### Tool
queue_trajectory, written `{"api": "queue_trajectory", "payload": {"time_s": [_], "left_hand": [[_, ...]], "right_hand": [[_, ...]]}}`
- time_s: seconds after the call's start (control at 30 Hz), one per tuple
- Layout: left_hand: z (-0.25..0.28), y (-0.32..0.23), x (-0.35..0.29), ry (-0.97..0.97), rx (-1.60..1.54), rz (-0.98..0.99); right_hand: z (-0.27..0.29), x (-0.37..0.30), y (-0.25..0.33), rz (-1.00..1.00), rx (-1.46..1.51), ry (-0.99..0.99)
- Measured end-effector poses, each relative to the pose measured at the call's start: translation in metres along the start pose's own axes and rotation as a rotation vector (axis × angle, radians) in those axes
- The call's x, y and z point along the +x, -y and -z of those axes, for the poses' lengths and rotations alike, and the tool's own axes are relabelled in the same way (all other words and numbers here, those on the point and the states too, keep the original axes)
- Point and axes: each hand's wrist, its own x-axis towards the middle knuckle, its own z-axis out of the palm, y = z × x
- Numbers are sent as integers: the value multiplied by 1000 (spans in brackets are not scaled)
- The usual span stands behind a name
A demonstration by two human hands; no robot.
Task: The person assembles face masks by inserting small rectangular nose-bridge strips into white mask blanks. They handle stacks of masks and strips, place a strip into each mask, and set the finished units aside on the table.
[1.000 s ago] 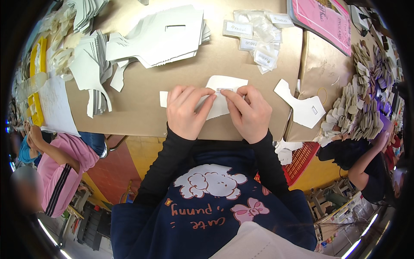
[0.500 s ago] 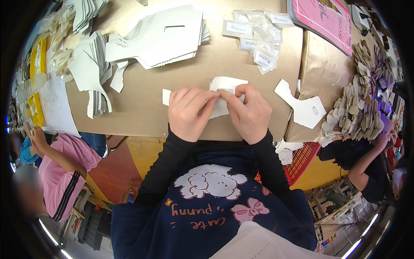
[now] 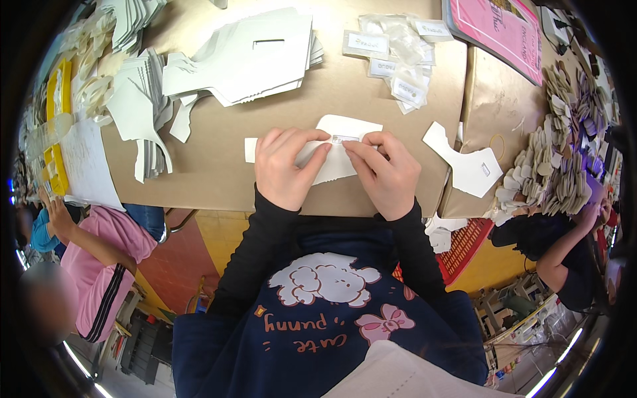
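A white cut-out piece of flat sheet material lies on the table between my hands, its narrow end sticking out left of my left hand. Near its middle is a small rectangular label, which sits at a slot in the piece. Thumb and index finger of my left hand pinch the piece at the label's left end. From the other side, my right hand grips the piece with fingertips at the label's right end. Whether the label's edges lie under the slot is too small to tell.
Stacks of similar white pieces lie at the far left. Small bags of labels are at the far middle. On the right are a single labelled piece, a pink folder and heaped small pieces. Other people sit at both sides.
My fingertips have parted slightly, and more of the label shows between them. The white piece has shifted a little to the left with my left hand.
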Motion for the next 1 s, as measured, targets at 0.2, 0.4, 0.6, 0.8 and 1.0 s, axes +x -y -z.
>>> {"api": "queue_trajectory", "payload": {"time_s": [0.2, 0.4, 0.6, 0.8, 1.0], "left_hand": [[0, 1, 1, 8, -5, 6], [-1, -1, 3, 10, 9, 33], [2, -6, 8, 70, 12, 121], [-1, -16, 4, 31, 59, 183], [-1, -13, 1, -91, 240, 145]], "right_hand": [[1, 1, 0, 1, 1, 5], [1, 1, 1, 4, -24, 25], [6, 1, 3, -173, 148, 33], [11, 1, 0, -257, 280, 16], [6, 1, -3, -186, 284, 11]]}}
